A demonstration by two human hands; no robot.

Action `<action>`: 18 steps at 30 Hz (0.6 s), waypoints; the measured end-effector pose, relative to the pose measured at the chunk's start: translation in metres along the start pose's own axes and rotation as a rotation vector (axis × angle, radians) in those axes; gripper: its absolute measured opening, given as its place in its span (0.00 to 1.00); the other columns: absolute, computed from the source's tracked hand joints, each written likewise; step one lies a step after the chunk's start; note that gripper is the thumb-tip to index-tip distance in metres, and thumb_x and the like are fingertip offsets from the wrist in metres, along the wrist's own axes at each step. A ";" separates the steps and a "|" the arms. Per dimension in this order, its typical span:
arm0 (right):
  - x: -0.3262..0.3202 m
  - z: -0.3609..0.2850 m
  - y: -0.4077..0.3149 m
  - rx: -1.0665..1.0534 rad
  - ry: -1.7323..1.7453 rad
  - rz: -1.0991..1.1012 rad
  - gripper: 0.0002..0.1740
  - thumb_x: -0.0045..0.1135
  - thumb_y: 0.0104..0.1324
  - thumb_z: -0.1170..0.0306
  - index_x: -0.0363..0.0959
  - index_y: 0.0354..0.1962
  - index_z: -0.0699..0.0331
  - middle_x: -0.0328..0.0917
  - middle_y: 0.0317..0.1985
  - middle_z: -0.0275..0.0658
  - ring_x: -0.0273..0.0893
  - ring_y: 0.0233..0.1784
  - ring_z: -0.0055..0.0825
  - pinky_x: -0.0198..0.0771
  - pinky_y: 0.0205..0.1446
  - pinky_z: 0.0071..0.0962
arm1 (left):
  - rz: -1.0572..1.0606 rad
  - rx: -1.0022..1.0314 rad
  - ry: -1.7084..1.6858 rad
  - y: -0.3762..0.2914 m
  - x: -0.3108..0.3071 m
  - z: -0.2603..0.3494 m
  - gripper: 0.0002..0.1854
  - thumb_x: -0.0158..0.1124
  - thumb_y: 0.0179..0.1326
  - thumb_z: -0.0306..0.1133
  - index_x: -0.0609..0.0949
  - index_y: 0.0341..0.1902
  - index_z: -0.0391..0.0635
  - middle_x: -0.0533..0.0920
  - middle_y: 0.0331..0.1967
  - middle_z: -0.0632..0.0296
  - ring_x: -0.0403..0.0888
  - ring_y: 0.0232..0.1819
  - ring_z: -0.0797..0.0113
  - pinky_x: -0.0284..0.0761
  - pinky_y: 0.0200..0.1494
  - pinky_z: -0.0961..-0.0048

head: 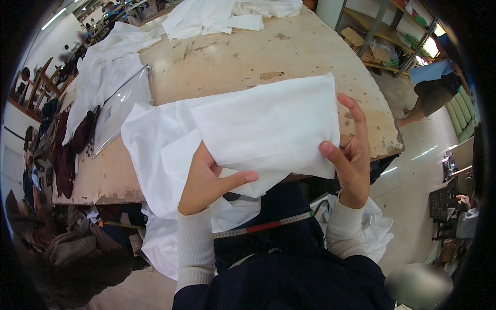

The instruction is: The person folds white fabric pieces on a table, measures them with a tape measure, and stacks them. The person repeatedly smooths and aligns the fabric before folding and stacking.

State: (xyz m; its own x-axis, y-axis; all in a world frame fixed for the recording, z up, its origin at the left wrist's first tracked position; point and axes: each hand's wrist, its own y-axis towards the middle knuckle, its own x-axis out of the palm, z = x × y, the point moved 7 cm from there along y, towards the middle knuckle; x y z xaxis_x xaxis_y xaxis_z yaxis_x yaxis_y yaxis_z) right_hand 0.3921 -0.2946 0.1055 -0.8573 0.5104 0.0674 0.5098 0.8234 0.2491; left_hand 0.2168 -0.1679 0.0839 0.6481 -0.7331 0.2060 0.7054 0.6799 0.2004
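Note:
A white fabric piece [267,120] lies folded over the near edge of the wooden table, part of it hanging down at the left. My left hand [211,178] has its fingers tucked under a layer of this cloth, with the thumb on top near the lower edge. At the cloth's right end is my right hand [350,155], its thumb on the corner and its index finger raised beside the edge; the other fingers are curled and partly hidden. Across my lap runs a tape measure [263,226] with red and white sections.
More white cloth [205,17] is heaped at the table's [302,50] far side. A clear plastic bag [124,108] and dark maroon fabric [62,155] lie at the left. Metal shelving [374,27] stands back right, near a person [434,85]. Other people sit far left.

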 end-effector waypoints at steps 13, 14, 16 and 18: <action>0.007 0.005 -0.005 0.033 0.033 -0.002 0.40 0.56 0.61 0.76 0.42 0.65 0.61 0.80 0.31 0.48 0.79 0.32 0.22 0.71 0.34 0.17 | -0.053 -0.164 0.076 0.004 0.006 -0.010 0.36 0.75 0.42 0.27 0.69 0.57 0.33 0.77 0.49 0.55 0.73 0.52 0.67 0.68 0.55 0.71; 0.008 0.004 -0.005 0.040 0.040 -0.019 0.39 0.55 0.61 0.76 0.44 0.65 0.61 0.80 0.33 0.47 0.78 0.34 0.21 0.70 0.35 0.16 | -0.048 -0.179 0.080 0.004 0.006 -0.009 0.36 0.75 0.42 0.27 0.68 0.57 0.33 0.76 0.49 0.55 0.73 0.52 0.67 0.68 0.55 0.71; 0.004 0.009 -0.005 0.046 -0.037 -0.009 0.33 0.56 0.60 0.75 0.53 0.62 0.62 0.80 0.37 0.43 0.77 0.37 0.20 0.69 0.36 0.16 | -0.035 -0.165 0.093 0.004 0.007 -0.005 0.36 0.74 0.43 0.27 0.69 0.57 0.33 0.76 0.49 0.55 0.73 0.52 0.67 0.68 0.54 0.71; -0.004 0.013 0.000 -0.044 -0.249 0.084 0.26 0.57 0.59 0.75 0.63 0.56 0.63 0.79 0.40 0.39 0.75 0.40 0.22 0.69 0.38 0.18 | -0.019 -0.110 0.111 0.005 0.011 0.002 0.35 0.74 0.44 0.28 0.69 0.56 0.33 0.77 0.49 0.55 0.73 0.51 0.68 0.69 0.53 0.72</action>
State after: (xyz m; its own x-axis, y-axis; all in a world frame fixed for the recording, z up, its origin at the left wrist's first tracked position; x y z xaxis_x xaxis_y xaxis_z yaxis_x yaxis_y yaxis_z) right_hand 0.3965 -0.2937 0.0925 -0.7656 0.6258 -0.1488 0.5699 0.7671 0.2945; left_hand 0.2266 -0.1727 0.0893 0.6579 -0.7471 0.0952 0.7409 0.6647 0.0962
